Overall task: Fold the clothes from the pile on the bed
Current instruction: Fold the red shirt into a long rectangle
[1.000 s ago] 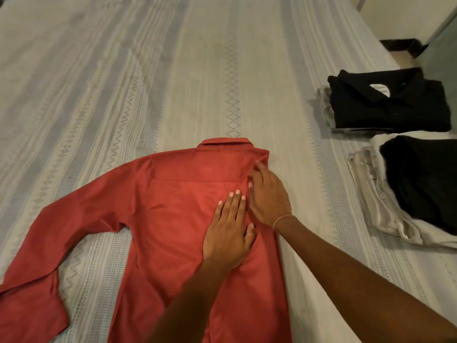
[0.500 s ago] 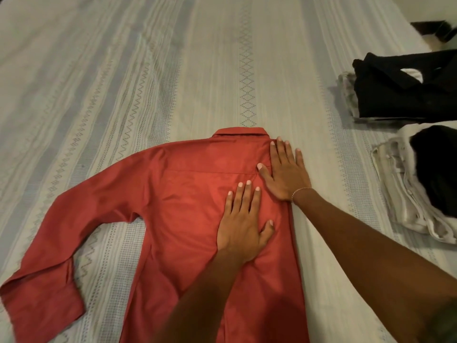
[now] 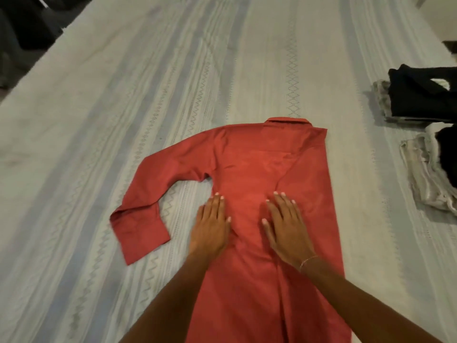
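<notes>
A red shirt [image 3: 259, 169] lies face down, collar away from the person, in the middle of the bed [image 3: 123, 95]. Its right side is already folded inward along a straight edge; the left sleeve [image 3: 153, 194] is not yet folded and lies bent on the bedspread, cuff nearest the person.

The left hand [image 3: 210, 226] lies flat, fingers straight and together, at the shirt's left edge just below the armpit. The right hand [image 3: 286, 226] lies flat on the middle of the back, fingers slightly spread. Neither hand grips any cloth; both press down, a little apart.

Judged step: smoothing the body between side folds. The next move appears to call for taking up the left sleeve and shoulder and turning them inward to match the right side.

Two stacks of folded clothes [image 3: 420, 95] sit at the bed's right edge, well apart from the shirt.
</notes>
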A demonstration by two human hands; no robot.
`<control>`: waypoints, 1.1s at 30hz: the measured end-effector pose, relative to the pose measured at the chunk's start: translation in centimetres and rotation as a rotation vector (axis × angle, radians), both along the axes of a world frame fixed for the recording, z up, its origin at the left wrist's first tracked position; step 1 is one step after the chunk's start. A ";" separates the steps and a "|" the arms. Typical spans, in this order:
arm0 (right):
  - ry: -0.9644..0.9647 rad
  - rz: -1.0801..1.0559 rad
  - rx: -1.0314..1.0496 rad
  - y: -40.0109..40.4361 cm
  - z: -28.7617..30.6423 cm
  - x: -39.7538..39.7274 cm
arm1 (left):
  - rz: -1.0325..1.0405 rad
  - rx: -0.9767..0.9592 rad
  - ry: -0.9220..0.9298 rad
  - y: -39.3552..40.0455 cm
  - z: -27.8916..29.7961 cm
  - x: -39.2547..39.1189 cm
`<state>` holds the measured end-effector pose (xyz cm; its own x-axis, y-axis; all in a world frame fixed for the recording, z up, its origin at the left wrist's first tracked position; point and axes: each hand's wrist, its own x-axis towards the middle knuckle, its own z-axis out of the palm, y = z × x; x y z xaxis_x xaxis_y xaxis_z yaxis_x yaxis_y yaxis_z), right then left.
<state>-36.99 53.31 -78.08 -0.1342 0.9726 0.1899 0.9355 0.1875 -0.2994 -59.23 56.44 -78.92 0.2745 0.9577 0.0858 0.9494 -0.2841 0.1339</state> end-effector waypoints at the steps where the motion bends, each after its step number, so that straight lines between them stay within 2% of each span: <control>1: 0.008 0.047 0.037 -0.6 0.3 -1.9 | 0.052 -0.019 0.008 -1.4 0.3 -2.0; 4: 0.049 0.126 0.080 -1.2 1.1 -7.8 | 0.157 -0.099 -0.066 -4.9 1.3 -6.4; 6: 0.165 0.103 -0.030 -0.7 1.6 -11.3 | 0.201 -0.230 -0.248 -6.2 2.3 -7.6; 8: 0.252 -0.032 -0.222 0.3 2.3 -14.6 | 0.274 -0.397 -0.353 -6.6 3.1 -8.3; 10: 0.206 -0.277 -0.371 1.6 2.8 -16.8 | 0.294 -0.507 -0.376 -6.7 3.2 -8.7; 12: 0.177 -0.449 -0.499 3.1 3.0 -17.8 | 0.278 -0.538 -0.445 -7.0 3.2 -9.0; 13: 0.212 -0.456 -0.531 3.7 3.0 -18.4 | 0.289 -0.543 -0.497 -7.2 3.2 -9.4; 17: 0.323 -0.358 -0.510 4.9 3.2 -19.7 | 0.376 -0.588 -0.712 -7.9 3.1 -10.7; 21: 0.323 -0.438 -0.470 4.6 3.2 -19.9 | 0.474 -0.744 -0.908 -9.0 3.5 -11.2; 23: 0.284 -0.517 -0.457 5.0 3.0 -20.0 | 0.457 -0.865 -0.908 -9.4 3.9 -11.5; 27: 0.336 -0.488 -0.548 6.7 3.9 -20.8 | 0.316 -1.068 -0.819 -10.4 4.5 -12.7; 30: 0.477 -0.539 -0.549 6.9 4.0 -20.6 | 0.325 -1.005 -0.798 -11.5 4.5 -12.9; 33: 0.640 -0.601 -0.532 6.7 4.3 -19.9 | 0.276 -0.863 -0.692 -12.1 4.8 -11.6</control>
<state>-56.86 59.98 -73.77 0.3773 0.8248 -0.4210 0.4670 -0.5621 -0.6826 -70.86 44.35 -74.13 0.1958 0.7909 -0.5798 0.6115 0.3638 0.7027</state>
